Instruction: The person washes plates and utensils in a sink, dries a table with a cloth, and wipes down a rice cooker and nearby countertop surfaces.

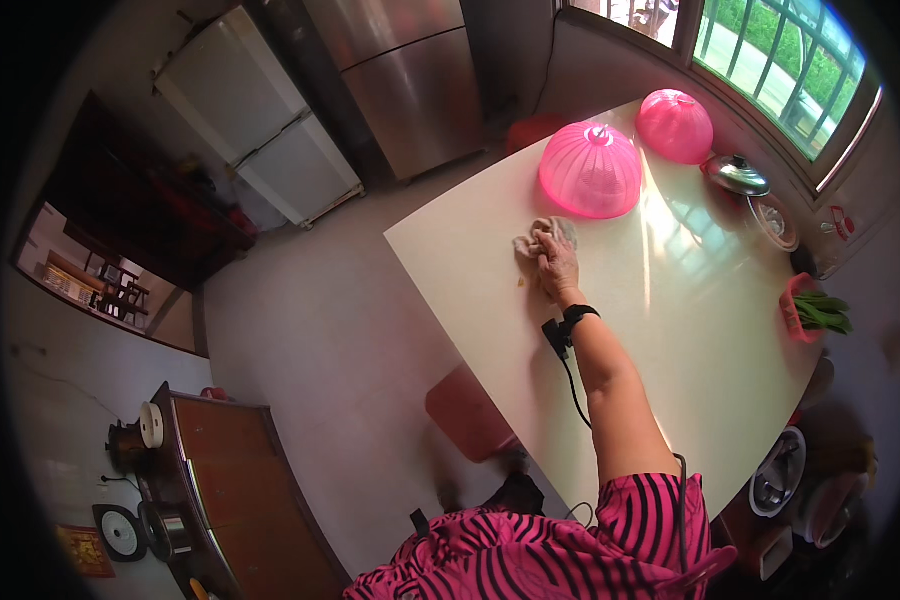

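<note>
My right hand (pixel 558 264) is closed over a crumpled light cloth (pixel 553 229) and presses it on the pale tabletop (pixel 480 300). A small yellowish bit (pixel 521 283) lies on the table just below the cloth. A black strap with a cabled device is around the right wrist. Beyond the hand stands a pink mesh food cover (pixel 591 172), apart from the cloth, and farther back is a second pink cover (pixel 675 127). My left hand is out of view.
Along the table's right side are a pan with a metal lid (pixel 736 175), a bowl (pixel 774 223) and a pink basket (pixel 795 311) of green leaves. A red stool (pixel 471 412) stands by the left edge. Basins (pixel 778 472) are at lower right.
</note>
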`<state>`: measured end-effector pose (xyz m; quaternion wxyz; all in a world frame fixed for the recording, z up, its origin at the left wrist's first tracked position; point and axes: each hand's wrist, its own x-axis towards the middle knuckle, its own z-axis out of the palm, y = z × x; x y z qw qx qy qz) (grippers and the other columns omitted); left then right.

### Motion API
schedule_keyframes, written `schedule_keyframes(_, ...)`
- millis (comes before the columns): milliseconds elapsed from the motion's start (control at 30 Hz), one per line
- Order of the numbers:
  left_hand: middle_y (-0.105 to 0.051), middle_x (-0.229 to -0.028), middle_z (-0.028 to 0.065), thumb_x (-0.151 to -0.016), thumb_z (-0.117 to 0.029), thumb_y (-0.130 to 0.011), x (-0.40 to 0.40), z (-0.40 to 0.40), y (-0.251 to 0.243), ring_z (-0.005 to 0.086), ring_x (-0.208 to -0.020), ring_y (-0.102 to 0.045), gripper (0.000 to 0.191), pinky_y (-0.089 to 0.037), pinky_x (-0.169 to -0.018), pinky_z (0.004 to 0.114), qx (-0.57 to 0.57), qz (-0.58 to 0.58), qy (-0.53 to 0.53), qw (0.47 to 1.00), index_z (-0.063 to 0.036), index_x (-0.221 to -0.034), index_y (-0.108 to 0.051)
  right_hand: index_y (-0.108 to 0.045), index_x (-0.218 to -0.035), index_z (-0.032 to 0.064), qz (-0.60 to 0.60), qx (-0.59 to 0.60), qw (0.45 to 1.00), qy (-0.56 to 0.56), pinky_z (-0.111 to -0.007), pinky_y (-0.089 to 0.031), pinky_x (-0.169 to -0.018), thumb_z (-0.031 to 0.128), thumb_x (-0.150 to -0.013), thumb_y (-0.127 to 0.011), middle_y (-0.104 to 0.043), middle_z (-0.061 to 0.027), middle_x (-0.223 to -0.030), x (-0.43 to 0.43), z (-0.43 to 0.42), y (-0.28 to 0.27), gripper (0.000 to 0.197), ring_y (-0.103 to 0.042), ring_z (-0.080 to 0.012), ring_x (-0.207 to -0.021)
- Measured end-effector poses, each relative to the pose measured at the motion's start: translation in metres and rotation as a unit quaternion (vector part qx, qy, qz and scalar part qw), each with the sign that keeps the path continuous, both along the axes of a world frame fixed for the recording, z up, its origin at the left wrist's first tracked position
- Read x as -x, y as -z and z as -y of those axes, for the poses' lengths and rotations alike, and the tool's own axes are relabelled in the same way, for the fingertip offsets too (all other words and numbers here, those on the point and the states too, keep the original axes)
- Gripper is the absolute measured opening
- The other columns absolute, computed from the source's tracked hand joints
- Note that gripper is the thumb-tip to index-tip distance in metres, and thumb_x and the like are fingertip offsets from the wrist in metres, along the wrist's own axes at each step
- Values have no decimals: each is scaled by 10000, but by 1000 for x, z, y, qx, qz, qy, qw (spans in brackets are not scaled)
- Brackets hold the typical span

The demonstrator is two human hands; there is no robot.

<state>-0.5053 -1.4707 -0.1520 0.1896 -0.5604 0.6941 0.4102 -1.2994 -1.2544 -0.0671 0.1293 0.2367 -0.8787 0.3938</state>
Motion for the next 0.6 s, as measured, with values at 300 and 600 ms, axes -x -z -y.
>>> schedule_keyframes(300,-589,-728,88,-843,-172,-529,37,51,8,155,-656,-565,208,-484,-603,320,-7,-27,63,998,14,-834,-620,-326,-1379,221,1,-231,960,-157,-477,-97,-1108,484,-841,-495,-292,-106,-1430,-108,24,-25,622,-97,-345,-1378)
schedule_keyframes(600,-597,-736,97,-848,-190,-524,117,157,53,156,-671,-575,230,-488,-617,324,-37,-98,208,973,16,-826,-624,-342,-1366,204,18,-264,951,-157,-477,-103,-1108,452,-861,-456,-307,-138,-1420,-249,-49,-32,574,-136,-379,-1363)
